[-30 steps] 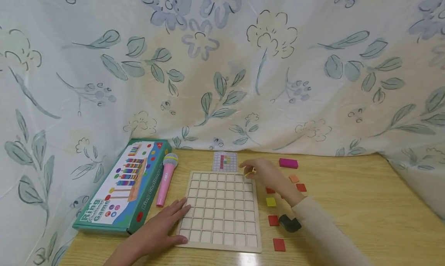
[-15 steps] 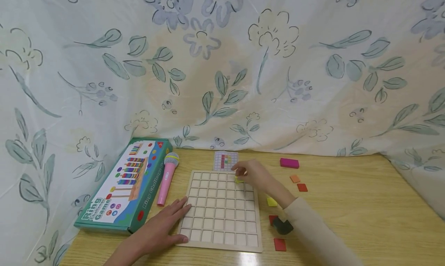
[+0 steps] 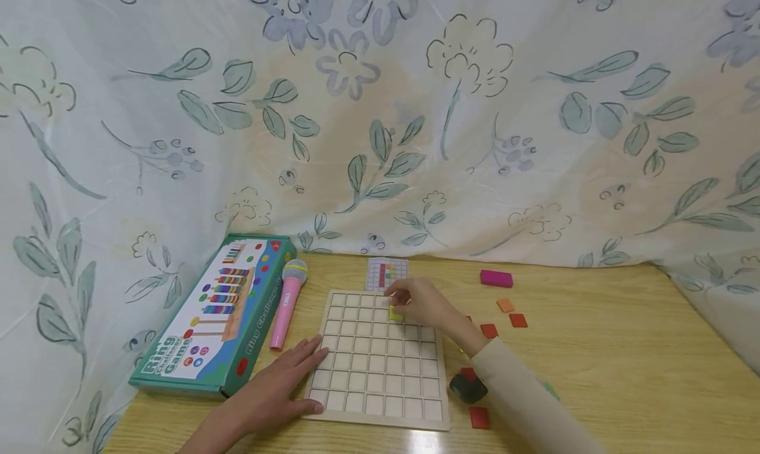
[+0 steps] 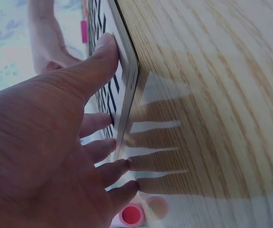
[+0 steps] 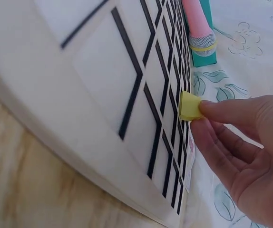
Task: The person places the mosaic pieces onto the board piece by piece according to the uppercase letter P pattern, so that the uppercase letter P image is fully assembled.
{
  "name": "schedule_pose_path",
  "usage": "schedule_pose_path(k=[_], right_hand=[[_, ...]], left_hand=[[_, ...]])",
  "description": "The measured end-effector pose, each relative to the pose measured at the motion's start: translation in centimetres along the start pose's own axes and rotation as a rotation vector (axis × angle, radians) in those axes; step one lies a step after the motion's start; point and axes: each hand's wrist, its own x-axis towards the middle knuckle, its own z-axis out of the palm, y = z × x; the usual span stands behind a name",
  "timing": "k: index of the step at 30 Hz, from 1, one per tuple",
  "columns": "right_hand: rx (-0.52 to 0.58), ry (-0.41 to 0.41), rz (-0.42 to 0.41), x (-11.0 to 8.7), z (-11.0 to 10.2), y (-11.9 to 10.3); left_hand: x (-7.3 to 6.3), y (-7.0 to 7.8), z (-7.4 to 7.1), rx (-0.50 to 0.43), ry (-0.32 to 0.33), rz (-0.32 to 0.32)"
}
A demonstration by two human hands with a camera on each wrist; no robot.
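Note:
A pale wooden grid board [image 3: 356, 361] lies on the table with its square compartments. My right hand [image 3: 424, 303] pinches a yellow square tile [image 5: 190, 106] between thumb and index finger, over the upper part of the board right of its middle. In the right wrist view the tile is tilted at the grid; whether it touches the board's bottom cannot be told. My left hand [image 3: 270, 391] rests at the board's left edge, fingers spread, the thumb on its near corner. Behind the board lies a card [image 3: 387, 272] with a coloured grid pattern, partly covered by the right hand.
On the left lie a Ring Challenge Game box [image 3: 214, 309] and a pink microphone [image 3: 287, 312]. Right of the board are several red tiles [image 3: 479, 417], an orange tile [image 3: 505, 305] and a magenta block [image 3: 496, 278]. The right sleeve partly hides a green piece [image 3: 551, 390].
My right hand has moved left with the yellow tile, from the board's upper right corner toward the middle columns. The left hand stays in place.

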Motion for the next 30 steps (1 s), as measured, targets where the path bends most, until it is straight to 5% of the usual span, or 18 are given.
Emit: schedule_pose_path(k=[30], right_hand=[[-0.079,0.029,0.116,-1.0,-0.5,-0.1]], left_hand=[[0.0,0.3,-0.1,-0.005,-0.011,0.005]])
